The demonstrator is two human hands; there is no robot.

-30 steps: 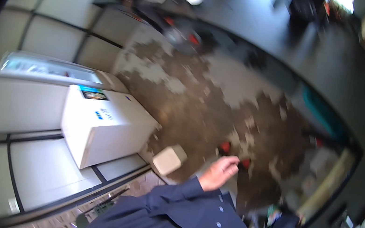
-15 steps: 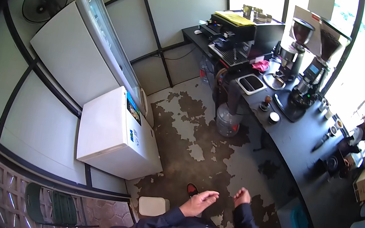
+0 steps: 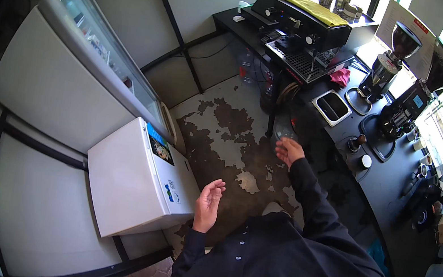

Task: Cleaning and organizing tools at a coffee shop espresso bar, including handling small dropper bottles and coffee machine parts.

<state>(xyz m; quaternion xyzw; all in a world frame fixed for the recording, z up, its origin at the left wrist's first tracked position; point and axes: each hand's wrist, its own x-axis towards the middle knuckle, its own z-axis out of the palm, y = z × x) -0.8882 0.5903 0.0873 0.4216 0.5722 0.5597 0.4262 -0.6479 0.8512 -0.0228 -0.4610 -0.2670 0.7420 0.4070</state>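
Observation:
My left hand (image 3: 207,205) is raised beside the low white chest unit (image 3: 129,182), a short way from its front. Its fingers stretch upward, loosely bent, with nothing in them. My right hand (image 3: 289,151) reaches forward over the floor, left of the black counter (image 3: 356,156). Its fingers are slightly curled and a little apart, and I see nothing held. Behind that hand stands a clear water jug (image 3: 285,128), partly covered by it. Neither hand touches anything that I can make out.
A black espresso machine (image 3: 311,37) with a yellow cloth (image 3: 313,9) stands at the counter's far end. Two coffee grinders (image 3: 379,76), a knock box (image 3: 331,107) and a tamper (image 3: 356,143) are along the counter. A glass-door fridge (image 3: 112,65) stands left. The floor (image 3: 232,140) has peeling patches.
I have moved forward, so the fridge and the counter appear nearer. My right hand has swung forward and its fingers have loosened. My left hand has moved leftward and turned upright.

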